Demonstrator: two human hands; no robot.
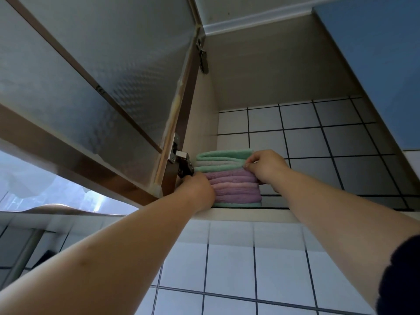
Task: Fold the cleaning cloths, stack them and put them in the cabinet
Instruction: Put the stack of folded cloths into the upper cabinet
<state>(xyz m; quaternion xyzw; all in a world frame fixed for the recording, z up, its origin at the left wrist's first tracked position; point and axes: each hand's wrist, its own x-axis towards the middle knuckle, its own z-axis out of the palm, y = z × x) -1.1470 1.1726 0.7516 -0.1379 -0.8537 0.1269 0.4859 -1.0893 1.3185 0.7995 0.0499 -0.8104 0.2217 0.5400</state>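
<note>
A stack of folded cleaning cloths (234, 183), green on top and at the bottom, purple and pink between, stands on the cabinet shelf (250, 215) at its left side. My left hand (197, 189) is against the stack's lower left side, its fingers hidden behind the cloths. My right hand (264, 167) holds the stack's upper right side, thumb and fingers curled on the green and purple layers. Both arms reach up into the open wall cabinet.
The cabinet door (95, 92) with frosted glass stands open at the left, its lower hinge (181, 162) right beside my left hand. A tiled wall (306, 142) forms the cabinet's back. A blue panel (381, 64) is at the right. White tiles lie below the shelf.
</note>
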